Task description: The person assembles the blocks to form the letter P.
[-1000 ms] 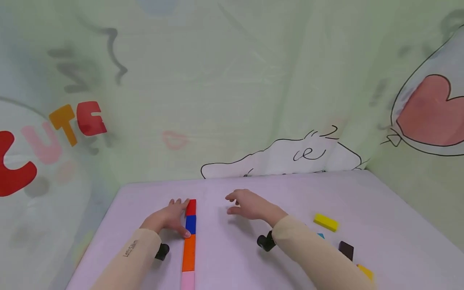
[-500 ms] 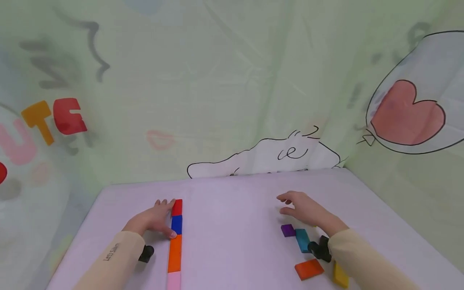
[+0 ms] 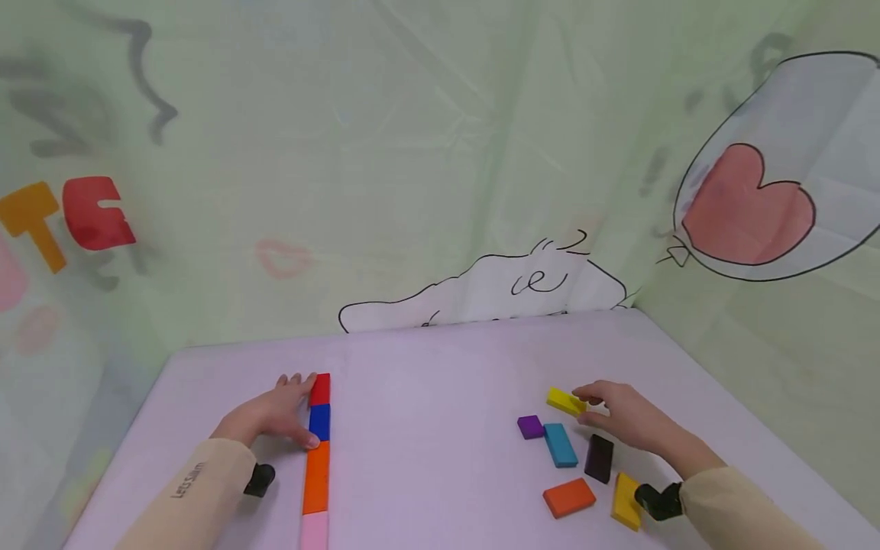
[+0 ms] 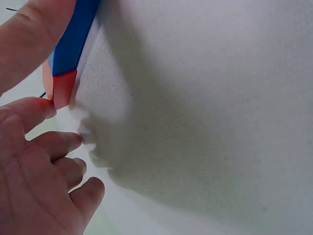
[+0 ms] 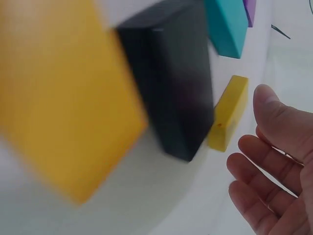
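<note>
A straight row of flat blocks runs along the left of the table: a red block [image 3: 320, 389] at the far end, then a blue block [image 3: 319, 422], an orange block [image 3: 317, 477] and a pink block [image 3: 315, 531]. My left hand [image 3: 271, 409] rests along its left side, index fingertip at the red block's end and thumb by the blue-orange joint. At right, my right hand [image 3: 635, 416] hangs just beside a yellow block [image 3: 564, 400], fingers loosely bent and nothing held. In the right wrist view that yellow block [image 5: 230, 112] stands apart from the fingers.
Near the right hand lie a purple block [image 3: 530, 427], a teal block [image 3: 560, 445], a black block [image 3: 600, 458], an orange-red block [image 3: 569, 498] and a deeper yellow block [image 3: 626, 500]. A printed cloth wall [image 3: 412, 176] rises behind the pale table [image 3: 426, 428].
My right hand has moved rightward from the middle of the table to the loose yellow block. The left hand stays at the row, while the head view has turned to the right.
</note>
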A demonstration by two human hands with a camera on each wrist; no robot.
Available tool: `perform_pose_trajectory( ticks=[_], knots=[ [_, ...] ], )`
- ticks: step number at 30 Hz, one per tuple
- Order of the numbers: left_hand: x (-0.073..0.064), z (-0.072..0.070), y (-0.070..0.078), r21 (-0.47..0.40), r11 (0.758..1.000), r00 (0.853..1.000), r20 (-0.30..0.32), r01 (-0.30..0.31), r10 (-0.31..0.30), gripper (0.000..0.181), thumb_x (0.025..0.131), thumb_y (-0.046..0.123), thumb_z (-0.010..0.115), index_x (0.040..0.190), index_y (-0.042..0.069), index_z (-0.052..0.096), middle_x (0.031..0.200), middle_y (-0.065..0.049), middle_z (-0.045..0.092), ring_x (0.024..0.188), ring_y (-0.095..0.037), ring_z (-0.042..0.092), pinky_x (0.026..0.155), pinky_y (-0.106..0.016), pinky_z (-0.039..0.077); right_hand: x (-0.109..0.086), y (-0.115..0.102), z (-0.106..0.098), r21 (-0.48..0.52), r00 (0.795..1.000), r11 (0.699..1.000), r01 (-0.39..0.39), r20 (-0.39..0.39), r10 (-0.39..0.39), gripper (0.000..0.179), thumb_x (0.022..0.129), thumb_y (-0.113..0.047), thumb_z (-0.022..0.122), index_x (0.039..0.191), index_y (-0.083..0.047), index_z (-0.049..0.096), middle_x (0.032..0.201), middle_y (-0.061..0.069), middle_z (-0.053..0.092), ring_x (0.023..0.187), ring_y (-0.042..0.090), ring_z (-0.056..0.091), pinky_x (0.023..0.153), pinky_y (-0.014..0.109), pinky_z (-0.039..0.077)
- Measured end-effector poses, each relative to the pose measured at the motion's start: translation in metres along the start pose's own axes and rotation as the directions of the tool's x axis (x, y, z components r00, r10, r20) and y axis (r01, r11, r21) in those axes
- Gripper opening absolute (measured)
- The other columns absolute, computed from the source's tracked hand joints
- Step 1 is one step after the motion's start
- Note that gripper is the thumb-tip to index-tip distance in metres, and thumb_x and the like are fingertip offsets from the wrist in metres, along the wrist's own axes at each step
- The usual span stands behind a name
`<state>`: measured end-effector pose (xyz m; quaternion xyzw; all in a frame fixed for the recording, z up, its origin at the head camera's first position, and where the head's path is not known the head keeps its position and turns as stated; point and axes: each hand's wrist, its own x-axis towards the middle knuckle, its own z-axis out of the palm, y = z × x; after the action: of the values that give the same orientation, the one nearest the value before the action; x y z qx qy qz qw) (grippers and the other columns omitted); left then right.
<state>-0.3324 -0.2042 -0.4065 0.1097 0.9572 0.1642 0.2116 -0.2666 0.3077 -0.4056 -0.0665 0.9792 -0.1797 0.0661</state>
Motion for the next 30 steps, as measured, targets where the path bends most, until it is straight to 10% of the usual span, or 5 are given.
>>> perform_pose_trajectory(
  ticks=[30],
  knots=[
    [-0.003,0.001,0.000,-0.002,1.000,1.000,0.004,-0.009,0.009,0.110,0.077,0.029,0.089,0.158,-0.005,0.024,0.161,-0.039,0.018,0.150,-0.060,0.009,0.112,-0.076,0.030,-0.057,0.047,0.012,0.072,0.997,0.995,-0.075,-0.001,0.076,0.032,0.087,-0.011,0.079,0.117,-0.002,0.072,0.107,0.003,0.072,0.093,0.017,0.064,0.079,0.034,0.060]
  ],
)
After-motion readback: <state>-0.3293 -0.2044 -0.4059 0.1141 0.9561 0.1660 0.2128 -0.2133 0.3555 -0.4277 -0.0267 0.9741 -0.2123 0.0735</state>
